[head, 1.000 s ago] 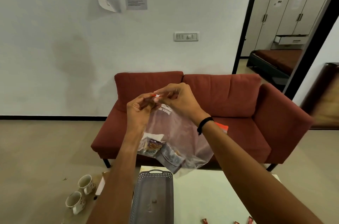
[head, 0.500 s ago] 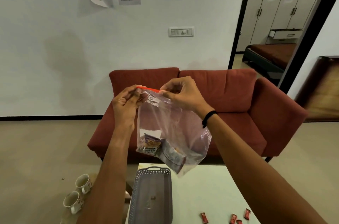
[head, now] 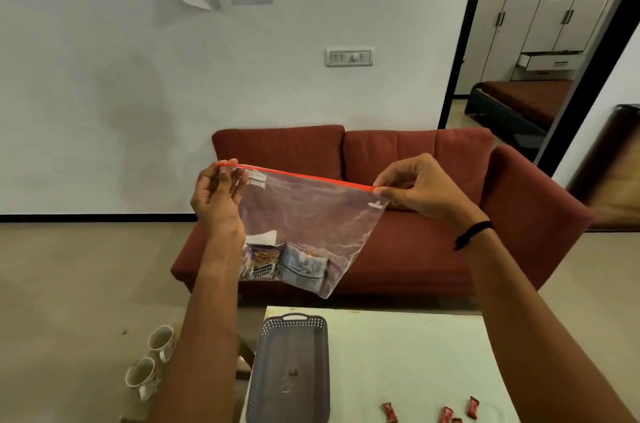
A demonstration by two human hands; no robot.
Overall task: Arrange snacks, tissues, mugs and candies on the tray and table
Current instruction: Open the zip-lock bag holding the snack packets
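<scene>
We hold the zip bag (head: 304, 225) of snack packets (head: 264, 261) above the tray (head: 291, 370) — left hand (head: 218, 200) and right hand (head: 419, 188) pinching opposite ends of its red seal; next, we judge, pull it open and take the snacks out

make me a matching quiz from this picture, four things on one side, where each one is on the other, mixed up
Things:
1. snack packets
2. tray
3. mugs
4. candies

Places:
A. on the floor, left of the table
B. on the table's near right part
C. inside the clear bag held up by both hands
D. on the table's left part, empty

Pairs: 1-C, 2-D, 3-A, 4-B
</scene>
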